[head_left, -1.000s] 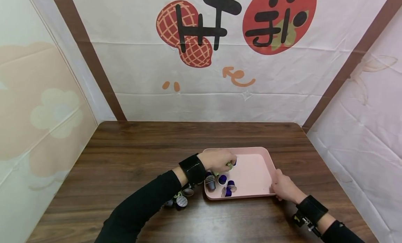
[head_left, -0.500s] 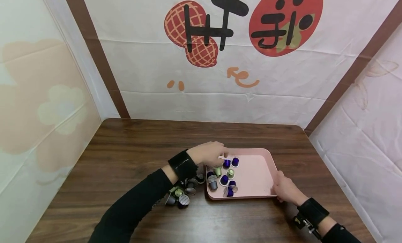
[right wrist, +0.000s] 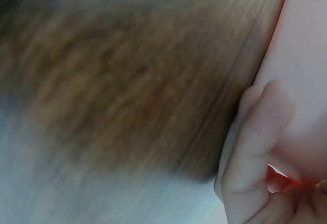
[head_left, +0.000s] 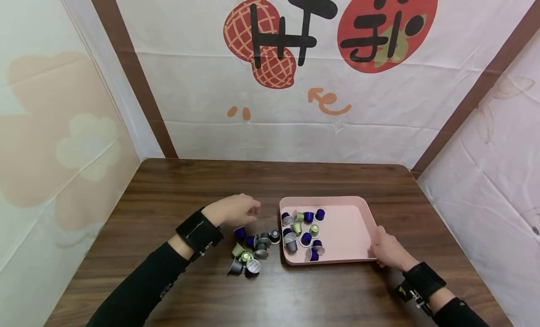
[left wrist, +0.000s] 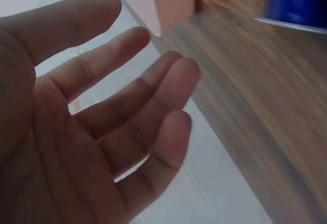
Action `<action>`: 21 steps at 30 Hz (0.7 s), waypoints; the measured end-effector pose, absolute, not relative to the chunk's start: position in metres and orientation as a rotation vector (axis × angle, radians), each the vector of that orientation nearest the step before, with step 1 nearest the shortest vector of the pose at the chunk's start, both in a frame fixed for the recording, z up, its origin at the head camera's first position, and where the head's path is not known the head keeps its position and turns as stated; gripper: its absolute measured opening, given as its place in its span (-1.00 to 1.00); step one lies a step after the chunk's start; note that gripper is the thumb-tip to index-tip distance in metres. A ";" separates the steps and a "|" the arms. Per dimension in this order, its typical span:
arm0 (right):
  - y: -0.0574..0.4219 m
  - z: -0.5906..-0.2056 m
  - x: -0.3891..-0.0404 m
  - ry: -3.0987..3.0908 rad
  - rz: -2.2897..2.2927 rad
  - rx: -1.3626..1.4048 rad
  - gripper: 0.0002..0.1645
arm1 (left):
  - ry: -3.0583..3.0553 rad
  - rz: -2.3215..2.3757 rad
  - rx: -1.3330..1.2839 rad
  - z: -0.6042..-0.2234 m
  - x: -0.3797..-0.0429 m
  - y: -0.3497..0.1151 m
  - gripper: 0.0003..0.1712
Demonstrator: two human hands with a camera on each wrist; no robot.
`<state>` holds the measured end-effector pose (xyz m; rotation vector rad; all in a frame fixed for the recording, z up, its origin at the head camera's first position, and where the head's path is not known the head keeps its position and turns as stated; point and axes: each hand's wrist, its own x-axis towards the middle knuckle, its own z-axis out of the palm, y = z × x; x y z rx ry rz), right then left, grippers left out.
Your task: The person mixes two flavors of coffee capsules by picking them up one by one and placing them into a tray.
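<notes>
My left hand (head_left: 235, 209) hovers over the table left of the tray, above a loose pile of coffee capsules (head_left: 253, 266). In the left wrist view its fingers (left wrist: 173, 86) are loosely spread with nothing in them, and a blue capsule (left wrist: 299, 1) shows at the upper right. My right hand (head_left: 390, 248) grips the right front corner of the pink tray (head_left: 343, 258); the right wrist view has the thumb and fingers pinching the tray's wall (right wrist: 301, 106). Several blue, green and grey capsules (head_left: 306, 239) lie in the tray's left part.
The brown wooden table (head_left: 202, 177) extends behind and in front of the tray. A white printed cloth (head_left: 270, 139) hangs along the table's far edge, with further cloth walls at left and right.
My left hand has let go of a green capsule in the tray and moved left, out over the pile on the table. My right hand has kept its grip on the tray corner.
</notes>
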<state>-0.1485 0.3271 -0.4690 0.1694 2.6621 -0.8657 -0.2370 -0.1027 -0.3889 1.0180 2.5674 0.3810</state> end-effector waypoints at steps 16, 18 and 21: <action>0.329 -0.471 -0.145 2.684 -0.861 0.162 -0.50 | 2.608 0.374 0.812 -0.417 -0.216 -0.131 -0.68; 0.329 -0.471 -0.146 2.686 -0.859 0.162 -0.48 | 2.621 0.372 0.800 -0.419 -0.216 -0.129 -0.67; 0.329 -0.471 -0.147 2.680 -0.871 0.167 -0.49 | 2.631 0.364 0.787 -0.421 -0.217 -0.127 -0.69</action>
